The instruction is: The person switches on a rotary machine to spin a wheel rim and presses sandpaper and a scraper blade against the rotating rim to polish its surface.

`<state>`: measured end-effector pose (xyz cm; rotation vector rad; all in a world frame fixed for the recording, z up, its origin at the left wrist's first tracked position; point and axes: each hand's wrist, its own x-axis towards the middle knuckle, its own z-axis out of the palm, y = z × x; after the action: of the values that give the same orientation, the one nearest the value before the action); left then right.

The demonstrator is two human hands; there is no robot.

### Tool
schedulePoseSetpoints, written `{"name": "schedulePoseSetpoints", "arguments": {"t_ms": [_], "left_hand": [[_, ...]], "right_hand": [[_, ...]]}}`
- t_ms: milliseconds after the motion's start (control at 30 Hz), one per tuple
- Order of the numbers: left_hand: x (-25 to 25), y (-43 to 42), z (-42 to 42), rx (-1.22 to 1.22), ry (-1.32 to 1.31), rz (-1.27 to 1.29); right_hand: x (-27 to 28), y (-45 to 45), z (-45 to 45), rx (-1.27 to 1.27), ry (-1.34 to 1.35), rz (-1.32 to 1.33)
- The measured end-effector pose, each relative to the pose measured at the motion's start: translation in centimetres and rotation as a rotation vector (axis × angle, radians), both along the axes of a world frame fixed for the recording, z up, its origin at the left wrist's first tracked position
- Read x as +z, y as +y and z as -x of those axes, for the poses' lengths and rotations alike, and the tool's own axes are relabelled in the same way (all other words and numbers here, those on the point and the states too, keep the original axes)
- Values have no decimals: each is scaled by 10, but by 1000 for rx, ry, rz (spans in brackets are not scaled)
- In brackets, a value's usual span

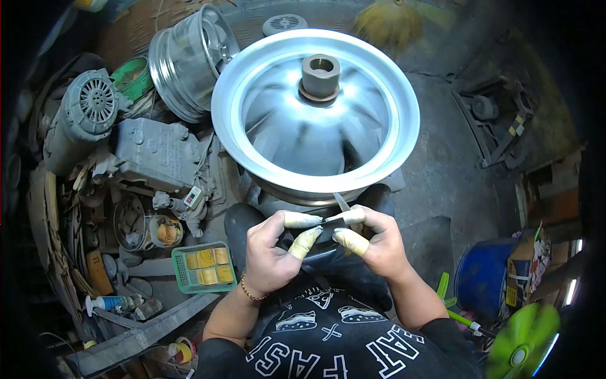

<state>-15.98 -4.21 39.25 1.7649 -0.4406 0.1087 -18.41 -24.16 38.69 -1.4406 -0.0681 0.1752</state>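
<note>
Both of my hands meet just in front of the near rim of a large silver wheel (271, 165), with yellow wrappings on the fingers and thumbs. A small dark strip (332, 223) is pinched between the fingertips of my left hand (278, 243) and my right hand (372, 237). From my right hand a thin pointed grey blade (341, 202) sticks up toward the wheel; its lower end is hidden by the fingers. A thick hex nut (320, 77) sits over the wheel's centre. Neither hand touches the wheel.
Left of the wheel are a second wheel (180, 69), a grey motor (91, 107) and a machine housing (154, 151). A green basket (178, 271) holds several yellow pads. A blue drum (480, 278) and a green fan (521, 344) stand at the right.
</note>
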Motion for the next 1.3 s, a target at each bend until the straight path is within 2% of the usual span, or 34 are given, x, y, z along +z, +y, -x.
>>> {"name": "schedulePoseSetpoints", "arguments": {"t_ms": [67, 200, 267, 400, 467, 500, 600, 667, 767, 800, 900, 967, 1133, 1200, 1300], "left_hand": [[-1, 3, 1, -1, 72, 36], [-4, 2, 1, 13, 72, 40], [-11, 3, -1, -45, 188, 156], [-14, 1, -1, -52, 249, 271], [-12, -4, 1, -74, 347, 476], [-12, -4, 1, -72, 346, 485], [-10, -3, -3, -24, 294, 397], [0, 6, -13, -115, -6, 13], [-7, 3, -7, -126, 208, 300], [-8, 2, -5, -140, 191, 396], [-7, -2, -4, -141, 166, 466], [-7, -4, -4, -122, 145, 441], [-15, -4, -5, -60, -17, 363], [-12, -4, -6, -59, -26, 361], [-11, -8, -3, -39, -36, 352]], "right_hand": [[-3, -2, -4, 40, -74, 119], [-5, -6, -7, 76, -74, 189], [-1, -6, -9, -10, -412, 495], [2, 1, -17, 1, -404, 364], [4, 5, -18, 4, -283, 257], [5, 4, -18, 9, -284, 266], [14, -3, -21, 3, -398, 440], [19, -7, -21, 31, -475, 488], [23, -7, -21, 67, -355, 387], [26, -4, -21, 94, -354, 376], [21, 2, -17, 151, -288, 331], [14, 3, -17, 63, -469, 358], [7, 9, -11, 18, -461, 349], [5, 12, -10, 106, -379, 324], [0, 13, -9, 68, -446, 335]]}}
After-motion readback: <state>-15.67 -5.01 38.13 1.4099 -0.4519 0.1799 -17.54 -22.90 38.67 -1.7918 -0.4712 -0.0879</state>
